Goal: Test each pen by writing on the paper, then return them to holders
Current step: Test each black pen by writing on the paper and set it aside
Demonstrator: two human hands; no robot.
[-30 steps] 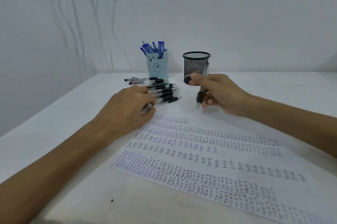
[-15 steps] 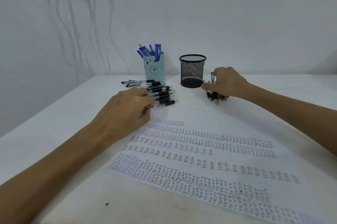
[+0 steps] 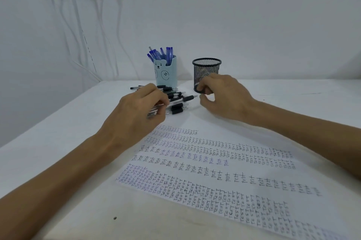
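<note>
1. A pile of black pens (image 3: pixel 175 101) lies on the desk (image 3: pixel 58 142) just in front of the two holders, tips pointing right; one pen (image 3: pixel 187 98) juts out past the rest
2. The left hand (image 3: pixel 136 112) rests on the pile, fingers curled over several barrels and gripping them, probably to stop them rolling and to feed them across one at a time
3. The right hand (image 3: pixel 226 97) hovers just beside the jutting tip, thumb and forefinger bent like a pincer with nothing visibly between them; it looks ready to take that pen for testing
4. The paper (image 3: pixel 214 161) lies nearer the person, below both hands, filled with rows of handwritten "test" in black and blue, where a writing hand can drop straight onto it
5. Behind the pile stands a pale blue bear-faced holder (image 3: pixel 166 73) full of blue pens (image 3: pixel 164 54); beside it a black mesh holder (image 3: pixel 205 67) shows no pens above its rim, likely awaiting the black ones
6. The desk is white, set against plain white walls (image 3: pixel 254 15), with white cables (image 3: pixel 78 24) hanging at upper left
</note>
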